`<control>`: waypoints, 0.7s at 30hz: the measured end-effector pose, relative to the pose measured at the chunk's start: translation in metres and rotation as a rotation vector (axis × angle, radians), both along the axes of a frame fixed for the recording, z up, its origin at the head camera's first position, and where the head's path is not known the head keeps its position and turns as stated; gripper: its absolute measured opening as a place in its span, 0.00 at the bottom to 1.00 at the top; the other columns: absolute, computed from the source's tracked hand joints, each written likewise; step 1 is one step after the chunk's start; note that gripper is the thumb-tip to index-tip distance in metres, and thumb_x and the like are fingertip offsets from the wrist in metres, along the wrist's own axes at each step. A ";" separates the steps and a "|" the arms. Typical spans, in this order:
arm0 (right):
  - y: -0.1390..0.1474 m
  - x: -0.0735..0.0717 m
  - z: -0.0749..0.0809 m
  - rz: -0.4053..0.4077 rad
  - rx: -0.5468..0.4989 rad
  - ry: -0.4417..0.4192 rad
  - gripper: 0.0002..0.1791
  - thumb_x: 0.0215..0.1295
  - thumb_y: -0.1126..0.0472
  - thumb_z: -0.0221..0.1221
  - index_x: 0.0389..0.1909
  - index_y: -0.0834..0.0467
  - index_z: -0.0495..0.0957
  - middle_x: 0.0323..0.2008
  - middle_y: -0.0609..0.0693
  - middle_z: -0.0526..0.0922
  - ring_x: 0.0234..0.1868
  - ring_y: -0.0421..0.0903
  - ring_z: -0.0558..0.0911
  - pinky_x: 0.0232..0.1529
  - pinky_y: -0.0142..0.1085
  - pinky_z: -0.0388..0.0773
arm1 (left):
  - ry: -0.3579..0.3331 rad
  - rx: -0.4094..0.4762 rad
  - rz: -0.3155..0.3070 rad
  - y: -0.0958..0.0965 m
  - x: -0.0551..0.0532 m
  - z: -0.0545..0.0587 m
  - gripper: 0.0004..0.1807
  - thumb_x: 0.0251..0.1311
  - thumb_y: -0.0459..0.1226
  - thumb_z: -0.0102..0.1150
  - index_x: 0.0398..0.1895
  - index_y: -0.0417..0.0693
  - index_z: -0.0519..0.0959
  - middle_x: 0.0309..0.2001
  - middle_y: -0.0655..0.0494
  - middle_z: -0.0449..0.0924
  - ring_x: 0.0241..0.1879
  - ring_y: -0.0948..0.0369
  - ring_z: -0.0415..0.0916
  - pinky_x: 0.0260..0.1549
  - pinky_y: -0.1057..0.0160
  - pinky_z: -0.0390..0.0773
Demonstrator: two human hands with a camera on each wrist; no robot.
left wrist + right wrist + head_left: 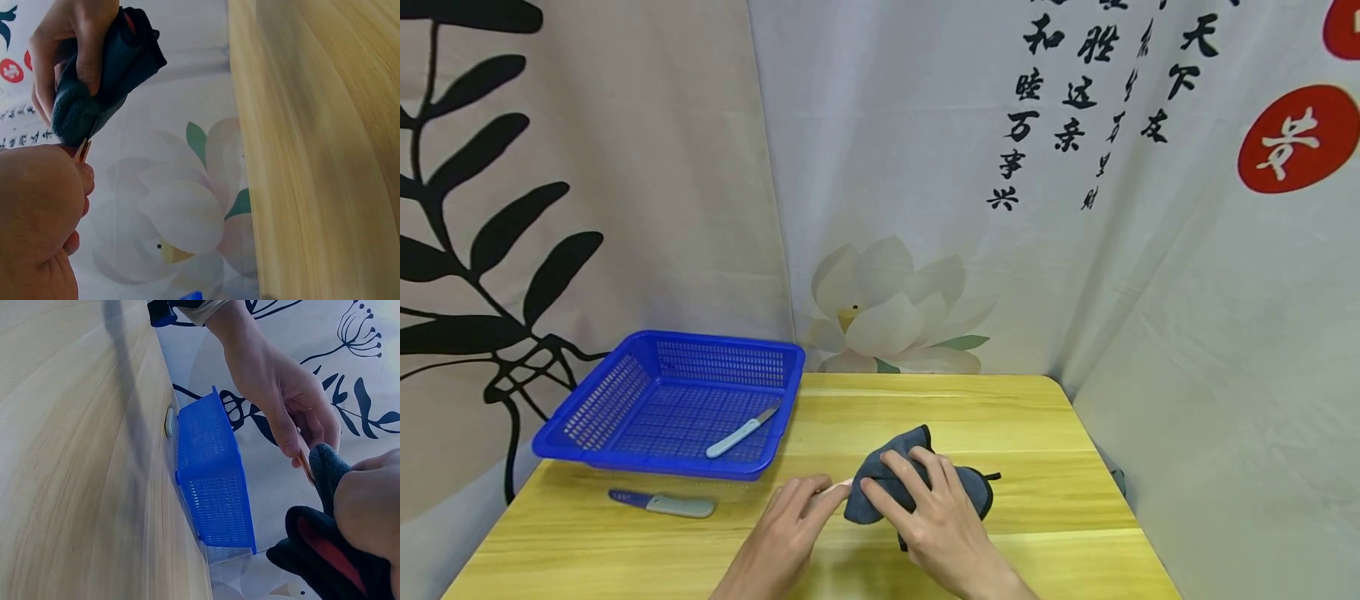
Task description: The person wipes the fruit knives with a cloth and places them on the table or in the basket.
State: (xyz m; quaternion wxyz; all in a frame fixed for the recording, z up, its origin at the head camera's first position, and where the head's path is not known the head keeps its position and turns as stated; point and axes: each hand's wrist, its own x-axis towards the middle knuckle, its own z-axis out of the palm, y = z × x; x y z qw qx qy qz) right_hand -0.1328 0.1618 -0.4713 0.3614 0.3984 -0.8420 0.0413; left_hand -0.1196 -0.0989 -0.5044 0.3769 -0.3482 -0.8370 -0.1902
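A slim pinkish handle (pixel 304 456) is pinched between the thumb and fingers (pixel 325 425) of the left hand (pixel 786 523). By the right hand (pixel 942 521), a dark grey-blue cloth (pixel 880 471) is gripped, its fingers bent over the folds. The handle is run up against the cloth, and its far end is hidden there, so what is wrapped cannot be told. The cloth is edged in black, a small loop is seen at its right end, and a red patch is shown inside a fold in the right wrist view. Both hands are held above the front part of the wooden desk (pixel 1037 467).

To the left of the hands, 1 knife with a pale handle (pixel 681 506) is laid on the desk, its blade part seen as blue. Just behind it is placed a blue plastic basket (pixel 662 464), in which 1 light-blue-handled knife (pixel 735 437) is rested near the front right corner. Behind the desk, a pale curtain (pixel 662 167) is hung, printed with a lotus (pixel 895 312), black leaves (pixel 520 225) and Chinese characters (pixel 1043 35).
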 end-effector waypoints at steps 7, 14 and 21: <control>0.004 0.001 0.001 -0.032 0.016 -0.048 0.41 0.52 0.65 0.84 0.68 0.39 0.85 0.70 0.53 0.82 0.64 0.60 0.82 0.63 0.55 0.85 | 0.025 0.007 -0.018 -0.001 -0.002 0.000 0.29 0.95 0.38 0.26 0.65 0.50 0.86 0.51 0.56 0.83 0.42 0.63 0.74 0.41 0.67 0.75; 0.013 -0.006 -0.003 -0.025 -0.013 -0.012 0.44 0.46 0.67 0.85 0.68 0.41 0.86 0.68 0.55 0.83 0.63 0.61 0.82 0.60 0.56 0.85 | 0.010 0.017 -0.016 -0.003 -0.003 0.000 0.28 0.95 0.40 0.28 0.64 0.51 0.86 0.51 0.57 0.83 0.43 0.62 0.76 0.42 0.67 0.76; 0.024 -0.009 -0.004 -0.041 -0.040 -0.018 0.41 0.51 0.71 0.78 0.68 0.43 0.86 0.67 0.57 0.84 0.62 0.62 0.81 0.58 0.57 0.86 | 0.046 0.029 -0.002 -0.005 -0.004 0.000 0.27 0.95 0.40 0.31 0.62 0.51 0.87 0.50 0.56 0.84 0.44 0.61 0.77 0.42 0.67 0.79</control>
